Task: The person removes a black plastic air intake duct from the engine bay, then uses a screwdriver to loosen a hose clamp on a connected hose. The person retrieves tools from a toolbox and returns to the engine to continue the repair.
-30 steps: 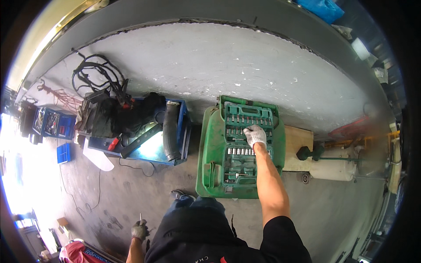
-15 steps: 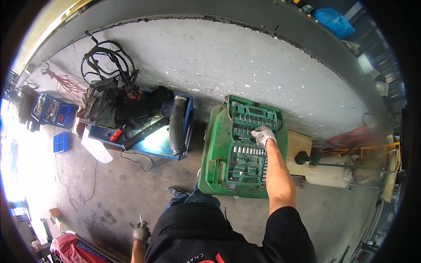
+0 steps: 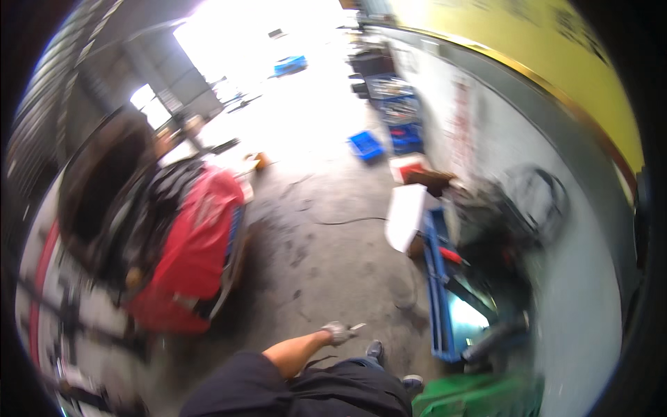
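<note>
My left hand (image 3: 337, 333), in a whitish work glove, is closed on a short, thin metal tool (image 3: 358, 326) that points to the right. Blur keeps its exact kind from showing. The hand hangs low over the grey floor, near my shoes (image 3: 375, 351). My right hand is out of view. At the lower right edge appears part of the green bin (image 3: 479, 397), smeared by motion; the socket set on it cannot be made out.
To the left is a vehicle with its hood up and a red cover (image 3: 201, 236) over its side. A blue tool cart (image 3: 436, 292) with dark items stands right, along the wall. Farther off are a white sheet (image 3: 406, 217), a cable (image 3: 351, 222) and a blue tray (image 3: 366, 145).
My view has swung far to the left, bringing the vehicle into sight. My right hand, which was at the socket set, has left the view. My left hand still holds the metal tool.
</note>
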Demonstrator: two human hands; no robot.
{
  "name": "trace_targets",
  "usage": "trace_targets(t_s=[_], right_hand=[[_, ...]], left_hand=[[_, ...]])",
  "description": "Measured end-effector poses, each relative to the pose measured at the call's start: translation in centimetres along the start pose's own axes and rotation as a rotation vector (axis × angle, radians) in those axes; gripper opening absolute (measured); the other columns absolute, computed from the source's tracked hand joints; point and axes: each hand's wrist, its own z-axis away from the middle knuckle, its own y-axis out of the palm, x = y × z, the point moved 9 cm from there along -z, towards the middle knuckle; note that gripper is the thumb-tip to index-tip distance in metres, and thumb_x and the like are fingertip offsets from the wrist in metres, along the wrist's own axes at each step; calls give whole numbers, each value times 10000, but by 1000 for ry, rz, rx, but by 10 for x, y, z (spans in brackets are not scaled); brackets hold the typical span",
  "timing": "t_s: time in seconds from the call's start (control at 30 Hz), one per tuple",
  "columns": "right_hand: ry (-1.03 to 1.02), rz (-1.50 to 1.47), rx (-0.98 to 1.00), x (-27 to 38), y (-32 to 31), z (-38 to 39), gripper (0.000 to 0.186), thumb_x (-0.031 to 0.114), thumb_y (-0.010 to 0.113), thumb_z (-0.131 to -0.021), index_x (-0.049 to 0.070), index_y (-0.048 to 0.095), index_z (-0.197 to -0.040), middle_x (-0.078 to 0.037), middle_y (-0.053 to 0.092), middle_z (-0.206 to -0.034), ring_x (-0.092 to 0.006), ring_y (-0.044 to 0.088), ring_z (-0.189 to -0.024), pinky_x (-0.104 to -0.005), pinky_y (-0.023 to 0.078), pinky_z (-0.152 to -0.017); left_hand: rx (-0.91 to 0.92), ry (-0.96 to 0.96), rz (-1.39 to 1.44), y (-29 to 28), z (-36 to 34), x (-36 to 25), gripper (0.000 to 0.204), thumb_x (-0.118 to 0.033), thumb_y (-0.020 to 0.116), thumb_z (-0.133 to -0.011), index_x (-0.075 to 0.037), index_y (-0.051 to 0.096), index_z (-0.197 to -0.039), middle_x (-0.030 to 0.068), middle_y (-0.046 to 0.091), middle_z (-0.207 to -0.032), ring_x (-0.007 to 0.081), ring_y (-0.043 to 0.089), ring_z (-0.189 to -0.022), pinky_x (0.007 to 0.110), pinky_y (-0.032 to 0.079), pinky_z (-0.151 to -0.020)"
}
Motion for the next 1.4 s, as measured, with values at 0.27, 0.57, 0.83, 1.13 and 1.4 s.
trace_targets(t_s=[0.27,0.57,0.83,1.13,1.4], right_hand=[[497,44,234,-182,-5,-142,457,510,753,-859,64,720,-953,-122,705,-900,-290,635,-802,-458,499,-714],[-83,579,-270,52,56,-95,417,429,735,-832,42,682,-979,-217,694,-1072,-437,654,-1016,-519,513,-891],[-170,236,652,208,279,115,676,568,639,-930,99,555,-1409,-181,571,-1430,-331,553,-1320,-421,447,-1110],[-171,126,390,193,184,103,401,364,671,-931,39,659,-1165,-213,677,-1162,-388,640,-1026,-458,518,-920],[-42,613,55,-13,100,62,526,253,807,-681,87,710,-1170,-202,663,-1176,-377,632,-1115,-465,535,-930]], left_hand=[[-100,-65,291,31,80,74,597,-577,565,-957,-69,668,-1254,130,684,-811,228,667,-679,403,534,-631],[-221,-318,838,75,70,132,312,-305,572,-990,-35,597,-1145,79,562,-767,188,560,-552,360,505,-475],[228,499,682,35,51,-177,356,-230,460,-1101,66,565,-1268,163,509,-1355,261,677,-1116,387,641,-872],[498,769,-90,168,141,-368,607,-382,597,-1021,-64,439,-1513,218,628,-1308,283,617,-1227,407,491,-1045],[28,699,-657,19,-11,-104,537,-419,552,-988,-119,577,-1433,147,583,-1455,297,562,-1324,388,460,-1083]])
